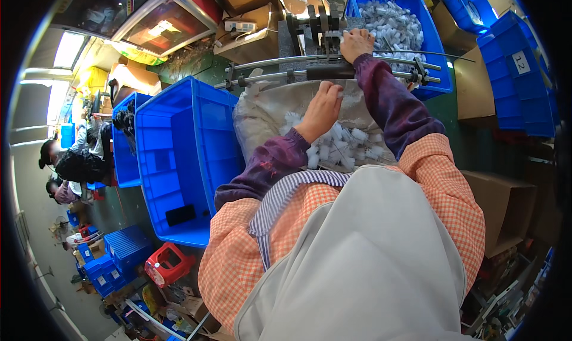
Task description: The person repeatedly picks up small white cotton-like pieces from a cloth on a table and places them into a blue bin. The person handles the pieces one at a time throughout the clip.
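Observation:
My right hand (pixel 357 44) is at the metal bench machine (pixel 310 34), fingers curled down beside a small bristled piece (pixel 332 34) in its fixture. What those fingers grip is hidden. Closer to me, my left hand (pixel 323 111) has its fingers drawn together above a pale cloth (pixel 262 111) spread below the machine's rails. A whitish bit shows at its fingertips, too small to name. Several small white bristled pieces (pixel 342 141), like little brush heads, lie heaped in the cloth. More white pieces (pixel 390 25) fill a blue bin (pixel 430 37) at the far right.
Metal rails (pixel 268 73) cross in front of the machine. A large blue crate (pixel 173 162) holding a dark flat object (pixel 180 215) stands left. Cardboard boxes (pixel 250 34) are behind; another box (pixel 500 207) and stacked blue crates (pixel 515 73) are right. A red stool (pixel 170 264) stands lower left.

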`<control>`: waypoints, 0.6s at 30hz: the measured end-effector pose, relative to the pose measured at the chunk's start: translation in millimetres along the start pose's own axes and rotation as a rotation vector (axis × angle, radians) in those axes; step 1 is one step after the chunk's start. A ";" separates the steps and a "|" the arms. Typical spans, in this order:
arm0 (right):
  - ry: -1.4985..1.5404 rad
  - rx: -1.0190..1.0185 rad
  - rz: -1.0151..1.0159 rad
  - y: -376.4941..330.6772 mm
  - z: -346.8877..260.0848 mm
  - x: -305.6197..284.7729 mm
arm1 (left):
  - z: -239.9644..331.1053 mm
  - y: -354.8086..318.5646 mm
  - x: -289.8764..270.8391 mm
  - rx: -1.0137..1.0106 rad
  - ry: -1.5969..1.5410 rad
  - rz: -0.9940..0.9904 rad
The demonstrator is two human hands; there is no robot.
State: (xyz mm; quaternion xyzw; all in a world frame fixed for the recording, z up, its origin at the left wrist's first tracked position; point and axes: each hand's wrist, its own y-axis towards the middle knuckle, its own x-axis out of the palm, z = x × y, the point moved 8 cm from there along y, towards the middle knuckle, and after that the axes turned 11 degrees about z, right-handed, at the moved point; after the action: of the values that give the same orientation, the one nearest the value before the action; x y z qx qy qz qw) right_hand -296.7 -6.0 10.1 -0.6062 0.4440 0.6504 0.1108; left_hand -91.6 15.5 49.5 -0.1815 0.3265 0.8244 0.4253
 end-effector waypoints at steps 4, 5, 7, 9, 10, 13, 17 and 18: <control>0.065 0.029 -0.016 4.7 39.4 6.8 | 6.2 7.9 -12.1 0.102 0.012 0.123; 0.098 0.060 -0.055 9.6 52.1 12.2 | 10.4 10.5 -12.9 0.116 0.006 0.136; 0.066 0.066 -0.153 12.8 57.7 14.1 | 11.7 12.2 -12.3 0.098 -0.028 0.124; -0.110 -0.063 -0.172 22.2 57.0 0.7 | 12.4 14.0 -8.1 0.047 -0.087 0.066; -0.203 -0.123 -0.181 25.4 60.9 -6.3 | 12.7 14.8 -6.5 0.030 -0.124 0.073; -0.251 0.201 -0.087 33.4 117.8 -39.2 | 11.9 14.3 4.4 -0.019 -0.232 0.068; 0.188 0.078 -0.234 -3.8 109.3 -59.1 | 20.3 25.8 6.5 -0.057 -0.253 0.068; 0.508 -0.035 -0.411 -22.3 83.4 -60.2 | 20.3 28.7 6.8 -0.071 -0.234 0.079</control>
State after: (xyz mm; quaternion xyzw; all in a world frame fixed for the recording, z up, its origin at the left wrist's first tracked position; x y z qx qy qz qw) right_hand -324.6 90.2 42.9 -0.8278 0.3145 0.4500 0.1153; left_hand -119.5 21.3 71.2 -0.0858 0.2523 0.8670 0.4210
